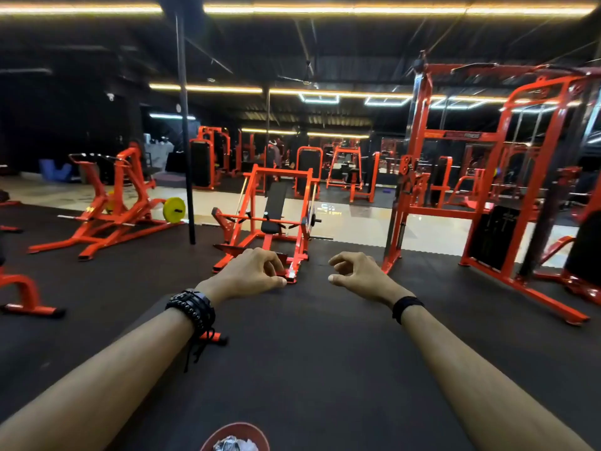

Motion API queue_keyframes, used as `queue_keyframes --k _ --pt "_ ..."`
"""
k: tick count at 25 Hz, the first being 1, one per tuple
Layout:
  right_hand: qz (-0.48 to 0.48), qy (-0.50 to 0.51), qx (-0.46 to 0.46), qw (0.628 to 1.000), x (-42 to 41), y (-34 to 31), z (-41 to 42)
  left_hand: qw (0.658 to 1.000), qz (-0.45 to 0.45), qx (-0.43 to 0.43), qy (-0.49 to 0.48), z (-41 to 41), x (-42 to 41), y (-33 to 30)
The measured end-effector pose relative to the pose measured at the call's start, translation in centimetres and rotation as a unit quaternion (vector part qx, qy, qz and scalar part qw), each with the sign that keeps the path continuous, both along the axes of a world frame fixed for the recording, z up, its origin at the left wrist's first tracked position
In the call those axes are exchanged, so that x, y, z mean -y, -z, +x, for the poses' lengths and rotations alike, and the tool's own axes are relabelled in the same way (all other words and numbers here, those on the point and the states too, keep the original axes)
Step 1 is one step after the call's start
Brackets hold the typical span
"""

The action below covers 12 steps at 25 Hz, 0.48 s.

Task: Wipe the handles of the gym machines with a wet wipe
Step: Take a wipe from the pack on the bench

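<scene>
Both my arms stretch forward over the black rubber floor. My left hand (252,271) hangs with its fingers loosely curled and holds nothing; black bracelets circle its wrist. My right hand (356,271) is likewise loosely curled and empty, with a black band on the wrist. Straight ahead stands an orange press machine (273,219) with a black bench pad, its handles out of reach beyond my hands. No wet wipe shows in either hand. At the bottom edge sits a red bowl (235,432) with crumpled white material inside.
An orange plate-loaded machine (113,209) with a yellow weight plate (174,209) stands at the left. A tall orange cable station (487,177) rises at the right. A black pillar (187,141) stands left of centre. More orange machines fill the back.
</scene>
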State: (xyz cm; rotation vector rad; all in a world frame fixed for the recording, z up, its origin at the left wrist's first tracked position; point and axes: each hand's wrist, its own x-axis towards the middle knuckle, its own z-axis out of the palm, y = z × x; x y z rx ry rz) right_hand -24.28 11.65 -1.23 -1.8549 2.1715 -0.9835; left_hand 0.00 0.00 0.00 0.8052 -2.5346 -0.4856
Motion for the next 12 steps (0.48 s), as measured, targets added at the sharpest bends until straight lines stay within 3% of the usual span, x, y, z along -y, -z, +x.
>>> queue_keyframes --k 12 --pt "0.014 -0.08 0.0 0.997 19.6 0.6 -18.4 0.995 0.016 0.002 -0.097 -15.4 16.7 2.3"
